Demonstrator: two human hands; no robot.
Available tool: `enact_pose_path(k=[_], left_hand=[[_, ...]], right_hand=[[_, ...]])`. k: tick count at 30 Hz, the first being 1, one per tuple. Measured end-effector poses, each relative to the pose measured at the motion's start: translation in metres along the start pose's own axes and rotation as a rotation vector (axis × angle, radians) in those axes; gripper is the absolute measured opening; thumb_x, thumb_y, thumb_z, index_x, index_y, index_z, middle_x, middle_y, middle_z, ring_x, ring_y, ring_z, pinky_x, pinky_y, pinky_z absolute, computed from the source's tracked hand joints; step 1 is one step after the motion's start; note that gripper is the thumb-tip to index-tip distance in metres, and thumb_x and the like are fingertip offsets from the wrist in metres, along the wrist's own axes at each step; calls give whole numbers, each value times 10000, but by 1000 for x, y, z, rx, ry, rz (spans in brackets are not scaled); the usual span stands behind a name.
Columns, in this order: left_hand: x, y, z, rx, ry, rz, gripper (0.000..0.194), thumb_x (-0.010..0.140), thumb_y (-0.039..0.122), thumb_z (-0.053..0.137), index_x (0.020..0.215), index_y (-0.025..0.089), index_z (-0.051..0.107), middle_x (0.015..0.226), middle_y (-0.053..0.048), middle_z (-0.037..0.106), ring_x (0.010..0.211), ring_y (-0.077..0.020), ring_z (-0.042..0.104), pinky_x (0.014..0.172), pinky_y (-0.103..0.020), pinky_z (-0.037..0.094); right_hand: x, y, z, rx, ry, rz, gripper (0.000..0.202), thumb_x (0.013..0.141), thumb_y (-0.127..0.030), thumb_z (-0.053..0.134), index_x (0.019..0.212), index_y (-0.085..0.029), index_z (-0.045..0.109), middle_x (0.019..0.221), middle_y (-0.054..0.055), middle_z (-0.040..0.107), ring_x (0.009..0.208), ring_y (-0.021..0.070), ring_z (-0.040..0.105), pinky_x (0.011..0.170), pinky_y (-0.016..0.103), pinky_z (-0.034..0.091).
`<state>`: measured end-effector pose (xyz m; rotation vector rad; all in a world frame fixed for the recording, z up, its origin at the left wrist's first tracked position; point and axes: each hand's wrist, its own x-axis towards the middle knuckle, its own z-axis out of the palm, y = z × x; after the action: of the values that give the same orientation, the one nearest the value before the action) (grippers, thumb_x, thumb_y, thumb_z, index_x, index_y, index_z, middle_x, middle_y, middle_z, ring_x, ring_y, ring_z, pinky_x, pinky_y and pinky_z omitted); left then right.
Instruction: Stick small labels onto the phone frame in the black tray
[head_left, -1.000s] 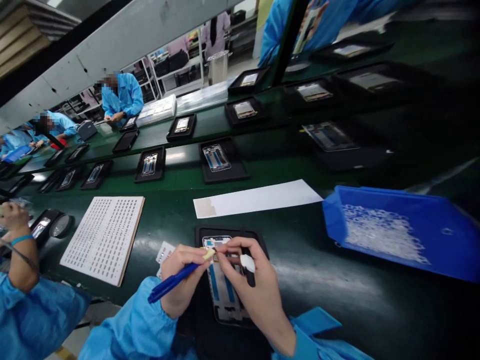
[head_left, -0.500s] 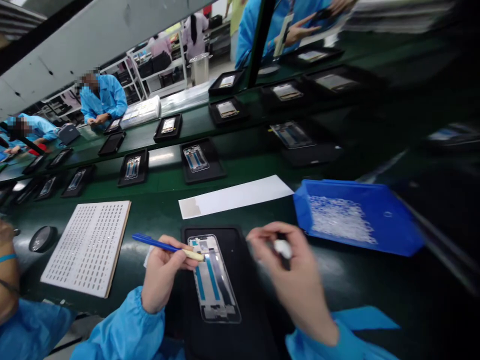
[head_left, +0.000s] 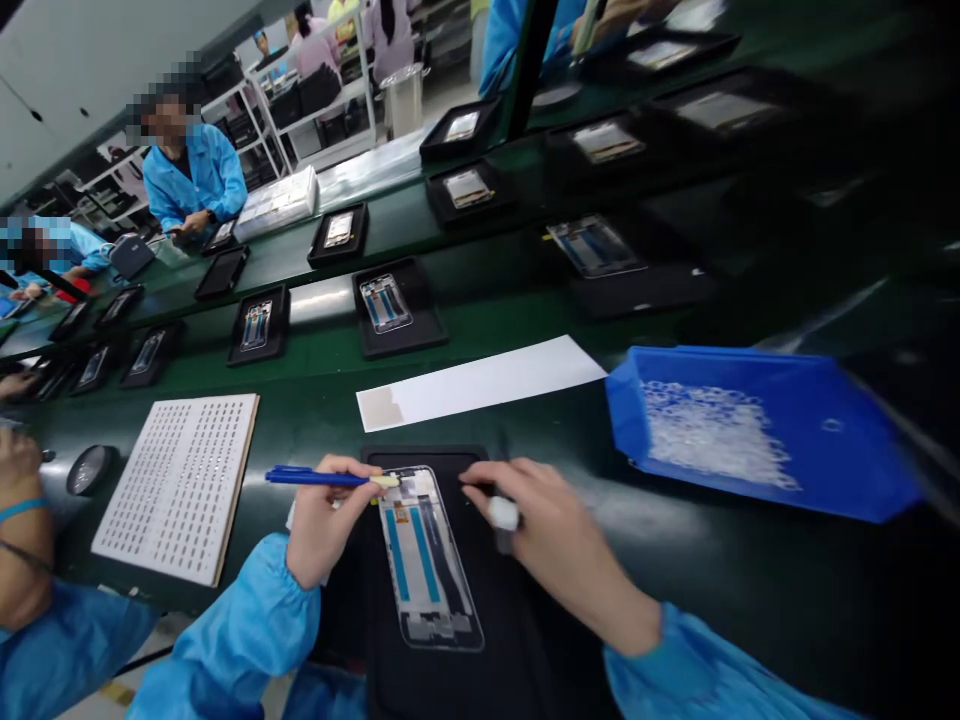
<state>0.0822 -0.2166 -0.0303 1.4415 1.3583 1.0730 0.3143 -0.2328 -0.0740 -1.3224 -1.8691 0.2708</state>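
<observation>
A phone frame (head_left: 427, 560) with two blue strips lies in a black tray (head_left: 420, 685) in front of me. My left hand (head_left: 330, 520) is closed around a blue pen-like tool (head_left: 315, 477); its cream-coloured tip is over the frame's top left corner. To the right of the frame, above the tray, my right hand (head_left: 551, 535) is curled with thumb and forefinger together. A small white and dark object (head_left: 504, 513) sits within its fingers, its kind unclear. Whether the fingertips pinch something tiny as well, I cannot make out.
Right of me is a blue bin (head_left: 825, 440) of small clear rings. A white paper strip (head_left: 487, 385) lies beyond the tray. Leftward are a perforated white board (head_left: 176, 485) and a round dish (head_left: 88, 468). Trays line the bench; a co-worker's arm (head_left: 26, 490) is at far left.
My right hand has moved left towards the frame, its fingertips lower. The tool in my left hand has shifted up to the frame's top corner. The view has tilted slightly.
</observation>
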Motion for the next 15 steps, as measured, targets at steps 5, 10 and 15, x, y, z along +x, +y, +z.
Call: enact_pose_path(k=[5,10,15], left_hand=[[7,-14,1,125,-54,27,116,811,248,709,857,179,628,899,-29,707,841,-168,710,741,-256,593],[10,-20,3,153,-95,30,117,834,278,689,871,185,627,904,-31,696,829,-165,706,737,-266,593],[13,-13,8,222,-168,101,134,862,310,661,887,192,602,910,-41,702,866,-182,706,747,-282,587]], right_hand=[[5,-12,39,33,-110,-41,127,928,-193,497,1009,-188,594,788,46,632,754,207,579,723,352,450],[0,-7,41,43,-134,-24,305,862,-69,442,1116,-199,548,886,56,650,812,217,600,744,361,456],[-6,-9,35,97,-226,91,436,804,-67,443,1205,-212,534,959,70,646,816,217,608,656,330,483]])
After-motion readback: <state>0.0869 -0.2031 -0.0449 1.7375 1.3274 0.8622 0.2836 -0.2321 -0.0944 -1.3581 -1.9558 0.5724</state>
